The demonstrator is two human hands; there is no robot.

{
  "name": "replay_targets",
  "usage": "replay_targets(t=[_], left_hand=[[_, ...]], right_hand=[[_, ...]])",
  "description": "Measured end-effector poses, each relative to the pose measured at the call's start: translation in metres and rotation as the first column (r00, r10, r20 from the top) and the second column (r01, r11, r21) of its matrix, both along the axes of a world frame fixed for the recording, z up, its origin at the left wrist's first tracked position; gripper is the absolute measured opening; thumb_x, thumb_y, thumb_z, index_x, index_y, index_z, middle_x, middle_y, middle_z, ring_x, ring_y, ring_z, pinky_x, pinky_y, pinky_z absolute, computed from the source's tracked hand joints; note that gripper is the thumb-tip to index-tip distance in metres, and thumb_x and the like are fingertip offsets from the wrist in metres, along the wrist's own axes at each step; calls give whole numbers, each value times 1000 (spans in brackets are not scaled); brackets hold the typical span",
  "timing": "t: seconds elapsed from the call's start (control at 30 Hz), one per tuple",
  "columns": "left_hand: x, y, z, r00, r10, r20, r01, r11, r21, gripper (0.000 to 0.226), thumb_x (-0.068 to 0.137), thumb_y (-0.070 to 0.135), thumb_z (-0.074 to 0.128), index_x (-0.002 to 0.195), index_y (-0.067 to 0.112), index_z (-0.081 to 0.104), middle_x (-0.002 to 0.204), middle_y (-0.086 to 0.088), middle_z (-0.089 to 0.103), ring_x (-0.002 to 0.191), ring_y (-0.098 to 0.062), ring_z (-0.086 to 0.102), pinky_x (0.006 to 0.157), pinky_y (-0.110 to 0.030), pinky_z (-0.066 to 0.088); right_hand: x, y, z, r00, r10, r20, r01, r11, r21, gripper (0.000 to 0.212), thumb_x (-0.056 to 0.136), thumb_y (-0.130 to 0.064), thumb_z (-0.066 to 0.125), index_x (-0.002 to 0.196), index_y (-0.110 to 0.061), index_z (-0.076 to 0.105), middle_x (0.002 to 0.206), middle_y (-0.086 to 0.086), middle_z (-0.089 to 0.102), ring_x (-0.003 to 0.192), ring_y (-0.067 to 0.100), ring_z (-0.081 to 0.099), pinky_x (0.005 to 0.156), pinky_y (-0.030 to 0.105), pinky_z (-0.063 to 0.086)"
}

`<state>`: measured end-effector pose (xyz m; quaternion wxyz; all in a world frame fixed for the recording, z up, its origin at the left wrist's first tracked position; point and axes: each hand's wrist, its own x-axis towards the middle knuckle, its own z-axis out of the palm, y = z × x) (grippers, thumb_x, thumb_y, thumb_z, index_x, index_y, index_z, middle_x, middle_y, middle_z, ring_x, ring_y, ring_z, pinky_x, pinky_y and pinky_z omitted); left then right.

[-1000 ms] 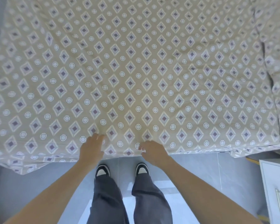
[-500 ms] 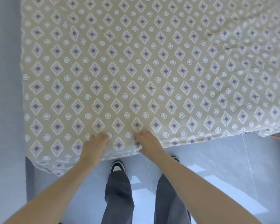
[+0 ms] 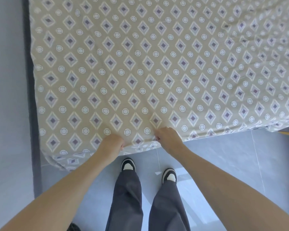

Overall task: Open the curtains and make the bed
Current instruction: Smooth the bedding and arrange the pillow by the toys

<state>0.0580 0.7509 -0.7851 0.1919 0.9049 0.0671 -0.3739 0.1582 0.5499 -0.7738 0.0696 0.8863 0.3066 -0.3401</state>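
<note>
Looking straight down from head height, a bed is seen covered by a beige bedspread [image 3: 157, 64] printed with purple diamonds and white rings. The bedspread fills the upper part of the view, lies mostly flat, and shows light creases toward its far right side. Its near edge hangs slightly over the side of the bed, above a grey tiled floor [image 3: 223, 164].

Both hands are placed at that near edge, close together. The left hand [image 3: 113, 143] is curled, with its fingers closed around a fold of the bedspread at the edge. The right hand [image 3: 168, 137] is likewise curled, and a small bunch of the bedspread is pinched between its fingers; short creases fan out into the fabric from this grip. A narrow strip of the bedspread lies between the two hands.

Bare forearms reach up to the bedspread from the lower corners. Below the edge of the bedspread, dark grey trousers [image 3: 128, 197] and black-and-white shoes [image 3: 128, 165] are seen on the floor. Left of the bedspread, a dark strip [image 3: 31, 97] runs along its side, and a pale wall [image 3: 7, 97] lies beyond that.
</note>
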Motion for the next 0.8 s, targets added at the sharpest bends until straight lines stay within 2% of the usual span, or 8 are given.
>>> replay_targets(t=[0.17, 0.27, 0.37, 0.43, 0.5, 0.6, 0.73, 0.8], left_hand=[[-11, -9, 4, 988, -154, 13, 153, 986, 70, 42, 73, -14, 44, 54, 16, 23, 54, 0, 19, 50, -11, 15, 45, -22, 12], [-9, -3, 3, 986, -161, 43, 158, 984, 82, 35, 71, -10, 42, 54, 18, 30, 55, 2, 25, 49, -12, 21, 48, -23, 19], [-16, 9, 5, 983, 10, 182, -15, 1000, 23, 16, 83, 5, 50, 75, 16, 58, 69, 3, 53, 66, -18, 54, 58, -28, 35], [-24, 21, 9, 953, 129, 275, -132, 991, -9, 5, 89, 16, 53, 88, 15, 57, 81, 3, 57, 80, -22, 59, 64, -31, 42], [-40, 41, 12, 901, 261, 346, -270, 963, -23, 11, 90, 17, 55, 99, 11, 58, 91, -2, 58, 86, -24, 57, 68, -33, 45], [-65, 80, 14, 823, 414, 388, -468, 882, 52, 31, 85, 13, 64, 114, 5, 56, 110, -13, 55, 99, -33, 54, 74, -41, 47], [-98, 129, 17, 663, 643, 384, -730, 670, 138, 57, 82, 15, 69, 133, 7, 43, 140, -19, 32, 127, -40, 31, 99, -48, 36], [-113, 152, 15, 566, 775, 282, -821, 560, 111, 75, 83, 19, 69, 145, 11, 27, 148, -21, 20, 137, -37, 18, 109, -48, 24]], right_hand=[[-1, 7, -3, 999, 5, -44, -7, 999, -48, 24, 81, 11, 53, 70, -9, 46, 75, 6, 47, 72, 25, 45, 64, 26, 36], [4, 11, -2, 998, -8, -70, 4, 998, -59, 37, 80, 10, 54, 59, -10, 32, 64, 5, 39, 72, 26, 44, 64, 26, 35], [-1, 17, 8, 997, 15, -74, -19, 999, -48, 19, 84, 5, 49, 73, -10, 44, 75, 4, 45, 77, 27, 47, 65, 30, 37], [-8, 20, 11, 996, 46, -71, -44, 999, 30, 13, 89, -3, 47, 97, -11, 53, 93, 4, 53, 91, 27, 54, 71, 33, 45], [-17, 33, 14, 993, 76, -88, -66, 991, 112, 18, 92, -11, 49, 109, -13, 54, 110, 3, 56, 107, 25, 52, 78, 33, 47], [-34, 66, 16, 984, 141, -110, -116, 971, 210, 24, 90, -21, 56, 113, -16, 53, 118, -1, 53, 113, 22, 48, 81, 31, 45], [-61, 125, 13, 960, 247, -130, -200, 935, 294, 34, 90, -24, 59, 122, -16, 50, 121, 1, 51, 117, 22, 46, 82, 33, 45], [-76, 154, 9, 945, 303, -126, -253, 918, 305, 38, 90, -26, 59, 125, -14, 48, 124, 3, 49, 118, 23, 44, 82, 33, 43]])
